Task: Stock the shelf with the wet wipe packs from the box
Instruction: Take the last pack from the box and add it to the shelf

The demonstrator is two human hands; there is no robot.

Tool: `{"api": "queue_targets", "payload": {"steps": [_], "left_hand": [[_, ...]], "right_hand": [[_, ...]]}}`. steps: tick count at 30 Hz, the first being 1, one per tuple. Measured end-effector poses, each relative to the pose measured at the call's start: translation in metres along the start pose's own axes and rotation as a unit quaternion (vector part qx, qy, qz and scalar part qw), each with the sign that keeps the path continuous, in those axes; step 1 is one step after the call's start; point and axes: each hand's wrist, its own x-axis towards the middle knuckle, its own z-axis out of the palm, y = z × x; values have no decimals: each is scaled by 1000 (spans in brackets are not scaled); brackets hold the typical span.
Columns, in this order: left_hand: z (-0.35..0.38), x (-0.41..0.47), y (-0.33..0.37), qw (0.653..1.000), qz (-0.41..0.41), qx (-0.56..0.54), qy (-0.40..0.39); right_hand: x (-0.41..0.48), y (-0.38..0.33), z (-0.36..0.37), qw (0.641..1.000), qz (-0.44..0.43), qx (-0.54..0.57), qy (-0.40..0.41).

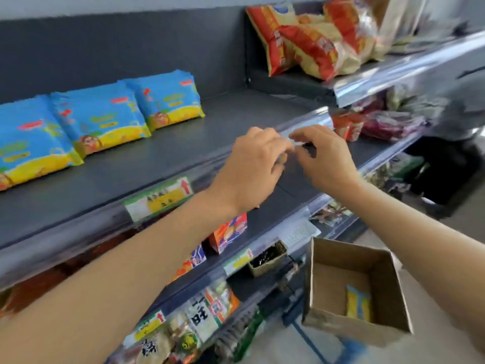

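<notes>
Three blue and yellow wet wipe packs [102, 114] lie in a row at the back left of the dark grey shelf [162, 158]. One more pack [358, 303] stands inside the open cardboard box [328, 321] at the lower right. My left hand [252, 166] and my right hand [325, 158] meet over the shelf's front rail [312, 119]. Their fingers are curled, and their tips pinch a small pale strip [294, 141] between them. The strip is blurred and I cannot make out what it is.
A price label [157, 199] sits in the rail at the left. Red and yellow snack bags [309, 40] fill the upper shelf at the right. Lower shelves hold snack packs [228, 232] and a small open carton [267, 258]. The shelf's right half is bare.
</notes>
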Motion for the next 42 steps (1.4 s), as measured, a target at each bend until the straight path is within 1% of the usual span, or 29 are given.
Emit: {"api": "queue_targets", "payload": {"steps": [3, 6, 9, 12, 15, 18, 24, 29, 33, 36, 38, 40, 42], "left_hand": [[69, 25, 34, 994, -1, -69, -86], [143, 44, 62, 976, -26, -120, -178], [215, 52, 80, 951, -62, -144, -267], [275, 47, 86, 925, -107, -169, -322], [320, 34, 84, 900, -147, -176, -371], [355, 17, 74, 881, -183, -174, -401], [420, -11, 57, 850, -232, -188, -434], [471, -37, 45, 828, -260, -212, -449], [499, -57, 31, 825, -265, -211, -452], [512, -69, 19, 825, -268, -208, -451], [517, -74, 15, 824, -273, -207, -451], [519, -77, 14, 823, -275, -206, -453], [517, -77, 14, 823, -275, -205, -453]], "right_hand": [[-36, 77, -19, 994, 98, -39, -42], [-76, 148, -27, 968, 201, -60, -135], [-115, 212, -20, 927, 293, -71, -224], [-151, 267, 1, 874, 365, -81, -310], [-187, 312, 31, 832, 400, -73, -377], [-220, 346, 62, 793, 435, -69, -421], [-276, 396, 124, 721, 532, -68, -439], [-308, 430, 177, 673, 570, -71, -465], [-327, 453, 220, 612, 643, -57, -457], [-336, 466, 248, 573, 696, -87, -424], [-339, 469, 262, 561, 709, -129, -408], [-341, 467, 266, 563, 710, -161, -391], [-340, 468, 262, 568, 716, -161, -374]]}}
